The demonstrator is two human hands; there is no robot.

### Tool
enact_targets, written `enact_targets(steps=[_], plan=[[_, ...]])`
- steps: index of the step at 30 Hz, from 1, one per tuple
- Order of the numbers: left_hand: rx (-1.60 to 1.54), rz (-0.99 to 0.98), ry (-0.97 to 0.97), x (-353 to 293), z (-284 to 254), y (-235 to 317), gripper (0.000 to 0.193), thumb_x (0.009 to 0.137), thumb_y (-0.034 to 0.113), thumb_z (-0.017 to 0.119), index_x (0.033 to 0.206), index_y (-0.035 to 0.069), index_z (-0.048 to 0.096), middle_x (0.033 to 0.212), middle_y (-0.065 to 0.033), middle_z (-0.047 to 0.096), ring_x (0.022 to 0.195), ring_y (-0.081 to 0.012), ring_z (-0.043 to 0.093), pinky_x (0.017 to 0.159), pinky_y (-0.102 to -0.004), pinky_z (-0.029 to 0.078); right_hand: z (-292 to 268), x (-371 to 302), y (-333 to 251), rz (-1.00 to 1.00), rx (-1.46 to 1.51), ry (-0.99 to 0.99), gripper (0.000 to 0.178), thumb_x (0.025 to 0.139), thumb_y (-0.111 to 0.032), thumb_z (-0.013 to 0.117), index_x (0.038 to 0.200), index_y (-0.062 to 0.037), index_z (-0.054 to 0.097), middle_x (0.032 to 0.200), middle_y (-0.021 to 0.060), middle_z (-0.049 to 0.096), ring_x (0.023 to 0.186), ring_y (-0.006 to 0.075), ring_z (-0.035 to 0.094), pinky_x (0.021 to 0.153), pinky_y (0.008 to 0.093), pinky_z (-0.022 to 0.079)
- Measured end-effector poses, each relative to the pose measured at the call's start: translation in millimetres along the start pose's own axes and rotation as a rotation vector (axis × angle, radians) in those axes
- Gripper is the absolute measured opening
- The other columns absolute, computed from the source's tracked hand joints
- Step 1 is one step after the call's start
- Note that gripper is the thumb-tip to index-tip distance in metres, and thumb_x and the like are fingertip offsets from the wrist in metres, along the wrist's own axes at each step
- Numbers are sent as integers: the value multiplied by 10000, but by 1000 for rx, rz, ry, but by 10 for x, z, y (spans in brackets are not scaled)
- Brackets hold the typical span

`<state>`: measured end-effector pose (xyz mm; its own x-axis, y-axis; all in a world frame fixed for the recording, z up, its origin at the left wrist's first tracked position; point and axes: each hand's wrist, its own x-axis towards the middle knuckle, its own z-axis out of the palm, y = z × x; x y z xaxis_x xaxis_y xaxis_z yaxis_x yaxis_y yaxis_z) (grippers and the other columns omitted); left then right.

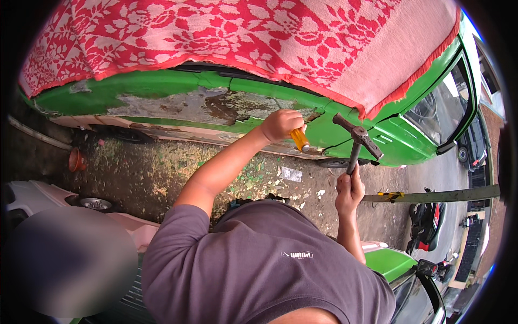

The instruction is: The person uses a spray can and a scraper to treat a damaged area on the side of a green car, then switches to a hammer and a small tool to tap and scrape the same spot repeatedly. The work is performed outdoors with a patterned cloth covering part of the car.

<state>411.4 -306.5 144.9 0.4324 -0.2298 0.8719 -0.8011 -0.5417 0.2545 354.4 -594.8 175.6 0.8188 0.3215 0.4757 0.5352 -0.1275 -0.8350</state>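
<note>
My left hand point(281, 125) is closed around a tool with a translucent orange handle point(299, 139), its metal-capped butt end turned toward the hammer. A thin shaft seems to run from the fist toward the car's side; whether its tip touches the metal I cannot tell. In my right hand point(349, 191) is a hammer point(358, 134), gripped by its shaft with the head raised, apart from the handle's butt. Beyond both hands stands a green car point(396, 141). Its side has a scraped, rusty patch point(216, 107) with flaking paint, just left of my left fist.
A red and pink floral cloth point(243, 38) drapes over the car. Paint flakes litter the ground point(178, 167). At right a pole point(448, 195) crosses behind my right wrist, near a motorcycle point(429, 224). An orange pot point(77, 160) sits left; another vehicle point(391, 263) is close behind me.
</note>
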Motion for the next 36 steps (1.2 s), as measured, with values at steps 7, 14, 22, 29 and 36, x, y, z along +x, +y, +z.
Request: enact_targets(steps=[7, 14, 22, 29, 36], plan=[[-25, -14, 4, 23, -37, 22, 286, 732, 9, 677, 651, 52, 406, 601, -102, 454, 535, -313, 486, 485, -402, 407, -55, -46, 8, 6, -15, 4, 452, 932, -52, 516, 1374, 16, 452, 637, -11, 466, 540, 63, 428, 511, 215, 379], [-32, -4, 3, 28, -35, 30, 286, 733, -2, 678, 664, 52, 405, 603, -97, 453, 535, -304, 488, 478, -400, 401, -103, -102, 4, -16, -115, -30, 453, 892, 6, 553, 1341, 22, 492, 704, 45, 553, 571, 85, 473, 565, 232, 428], [-34, -10, 58, -121, -71, 16, 240, 720, -56, 645, 731, 44, 426, 629, -91, 474, 525, -285, 491, 481, -375, 412, 2, -386, 67, -481, -238, -122, 565, 769, 98, 596, 1311, -48, 537, 656, 112, 526, 512, 257, 513, 493, 316, 432], [-32, -54, 76, -161, -39, 6, 230, 739, -65, 630, 723, 37, 424, 627, -91, 468, 544, -275, 500, 501, -364, 418, 94, -381, -40, -440, -204, -97, 578, 772, 96, 624, 1317, -81, 543, 620, 114, 475, 479, 261, 468, 454, 347, 391], [-17, -114, 92, -129, -16, 33, 227, 761, -60, 620, 714, 35, 419, 626, -98, 466, 547, -278, 502, 511, -360, 414, 128, -396, -91, -426, -287, -135, 617, 765, 86, 638, 1344, -91, 519, 628, 116, 491, 495, 260, 498, 467, 336, 408]])
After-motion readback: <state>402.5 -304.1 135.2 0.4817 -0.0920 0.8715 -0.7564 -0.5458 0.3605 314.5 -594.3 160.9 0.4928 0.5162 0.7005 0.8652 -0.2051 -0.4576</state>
